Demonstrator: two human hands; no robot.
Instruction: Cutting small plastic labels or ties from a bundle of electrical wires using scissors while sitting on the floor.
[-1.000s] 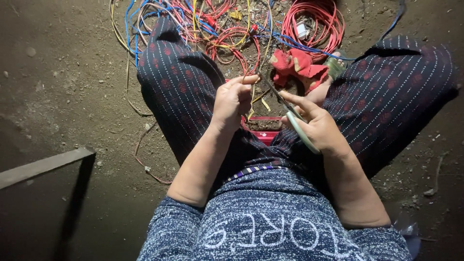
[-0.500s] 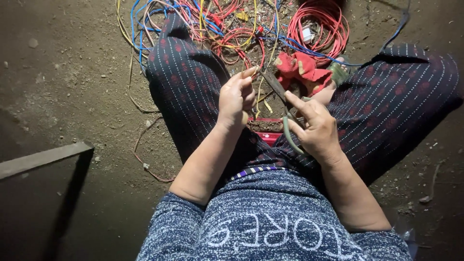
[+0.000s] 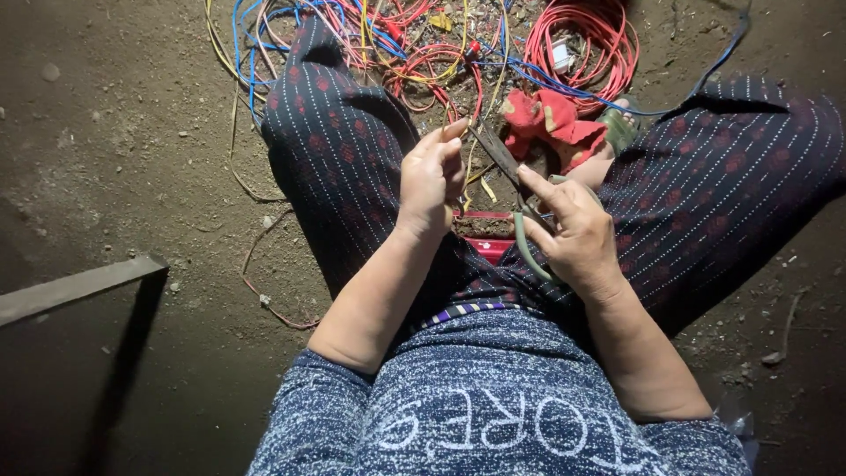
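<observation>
Holding the green-handled cutting tool [image 3: 518, 204] closed in the right hand [image 3: 573, 234], the person has now brought the left hand [image 3: 432, 176] closer, its fingertips pinching what seems a thin wire at the blades, above the lap, so cutting looks under way.

Open dirt floor [image 3: 115, 132] to the left, broken only by a grey board [image 3: 79, 284] and a stray thin wire [image 3: 264, 291]. Ahead, blocked by a tangle of coloured wires [image 3: 397, 40] and a red coil [image 3: 586, 40]. Between the knees, cramped: red cloth [image 3: 555, 119], possibly a red box [image 3: 489, 247] underneath. Right side hemmed by the raised leg [image 3: 731, 167].
</observation>
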